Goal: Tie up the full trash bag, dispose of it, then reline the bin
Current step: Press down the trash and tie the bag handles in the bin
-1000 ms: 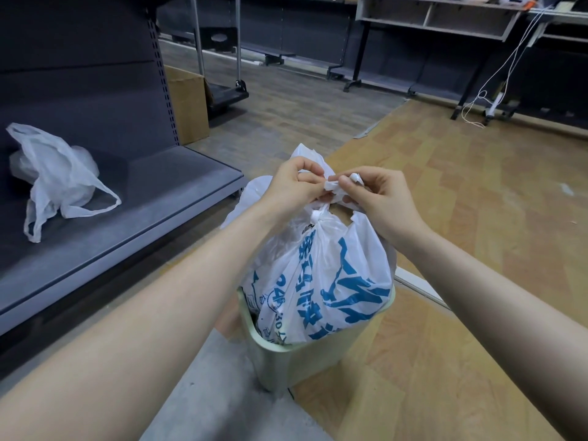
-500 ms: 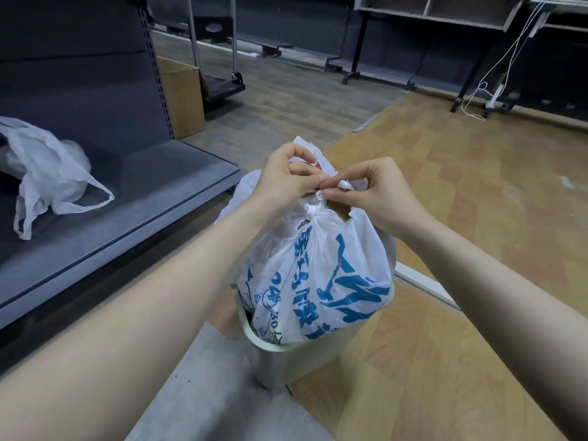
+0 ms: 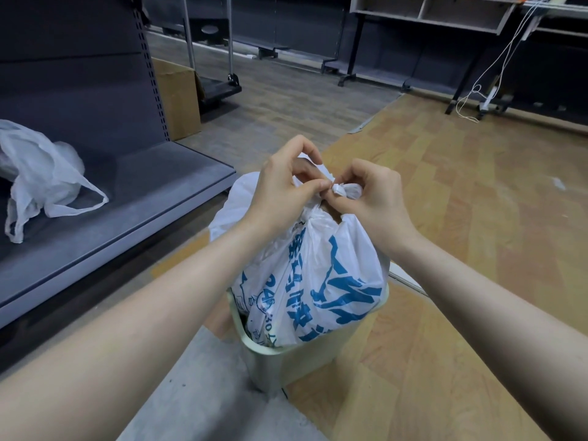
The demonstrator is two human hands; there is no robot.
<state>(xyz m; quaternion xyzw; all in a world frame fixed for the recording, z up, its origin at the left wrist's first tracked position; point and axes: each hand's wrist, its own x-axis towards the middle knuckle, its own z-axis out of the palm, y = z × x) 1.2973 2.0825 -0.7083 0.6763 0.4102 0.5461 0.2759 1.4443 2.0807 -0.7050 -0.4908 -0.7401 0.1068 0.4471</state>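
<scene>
Wood-pattern floor (image 3: 477,249) carries pale green bin (image 3: 286,364) and cardboard box (image 3: 178,100); grey shelf (image 3: 127,211) holds crumpled white plastic bag (image 3: 41,173).

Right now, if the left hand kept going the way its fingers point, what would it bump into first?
Most likely the right hand. The left hand points its pinching fingertips across the trash bag top toward it, and the two hands nearly meet at the knot, though depth is hard to judge.

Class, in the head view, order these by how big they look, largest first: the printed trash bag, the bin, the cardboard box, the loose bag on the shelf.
1. Trash bag
2. Loose bag
3. Bin, partly hidden; unsure against the loose bag
4. Cardboard box, farther away
</scene>
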